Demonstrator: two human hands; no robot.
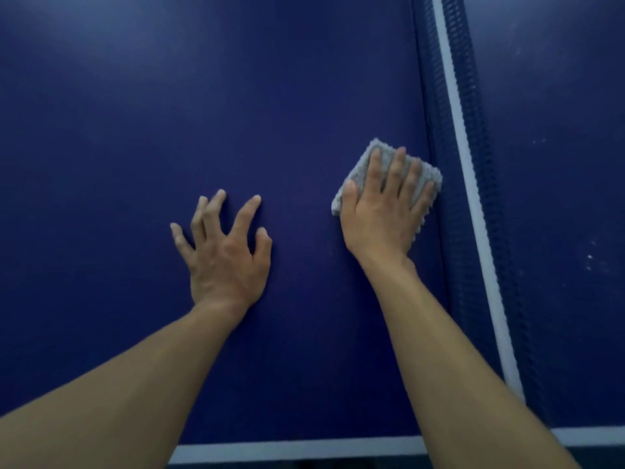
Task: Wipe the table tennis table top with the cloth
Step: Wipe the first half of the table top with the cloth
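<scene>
one table (135, 130), two hands, one cloth, one net. the left hand (223, 252) is lying spread wide on the top, holding nothing. the right hand (382, 214) is pressing flat-fingered on the cloth (358, 169), just beside the net (473, 198).

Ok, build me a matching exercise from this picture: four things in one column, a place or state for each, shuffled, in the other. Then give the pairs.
Column one
1. cloth
2. left hand
3. right hand
4. net

Column two
a. fingers spread, holds nothing
b. pressed flat on top of the cloth
c. grey, lying on the table top close to the net
d. runs up the right side, white tape along its top

Pairs: 1-c, 2-a, 3-b, 4-d
</scene>
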